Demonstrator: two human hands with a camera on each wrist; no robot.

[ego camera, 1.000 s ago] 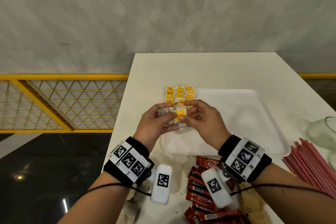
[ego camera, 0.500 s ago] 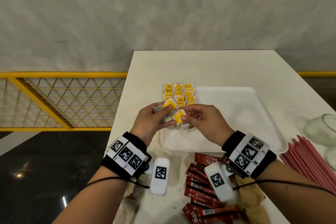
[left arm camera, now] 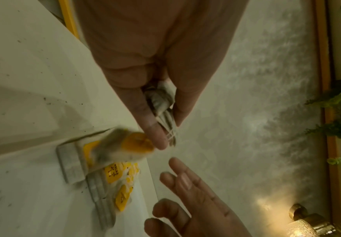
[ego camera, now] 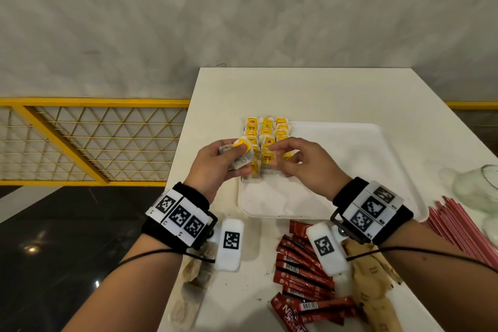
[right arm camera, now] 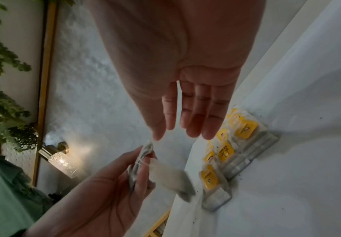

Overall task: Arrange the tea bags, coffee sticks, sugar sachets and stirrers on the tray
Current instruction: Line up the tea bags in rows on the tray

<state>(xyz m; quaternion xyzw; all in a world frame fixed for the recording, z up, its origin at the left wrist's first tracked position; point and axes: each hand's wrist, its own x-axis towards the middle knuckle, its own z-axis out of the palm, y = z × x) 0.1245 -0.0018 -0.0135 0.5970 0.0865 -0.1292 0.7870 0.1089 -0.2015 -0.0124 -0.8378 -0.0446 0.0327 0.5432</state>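
Observation:
My left hand (ego camera: 237, 153) grips a small stack of tea bags (ego camera: 235, 160) above the left edge of the white tray (ego camera: 350, 170). In the left wrist view the stack (left arm camera: 163, 102) sits between thumb and fingers. One bag with a yellow tag (left arm camera: 125, 147) sticks out at the thumb tip, blurred. My right hand (ego camera: 280, 156) hovers just right of it with straight fingers (right arm camera: 196, 121), holding nothing. Rows of yellow-tagged tea bags (ego camera: 265, 132) lie in the tray's far left corner, under both hands.
Red coffee sticks (ego camera: 301, 277) and brown sugar sachets (ego camera: 372, 277) lie on the table in front of the tray. Red stirrers (ego camera: 463, 226) and a glass jar (ego camera: 479, 186) are at the right. Loose tea bags (ego camera: 191, 286) lie by the table's left edge.
The right hand pinched a yellow-tagged tea bag at the left hand's stack; it has let go and straightened its fingers. The hands have drawn slightly apart.

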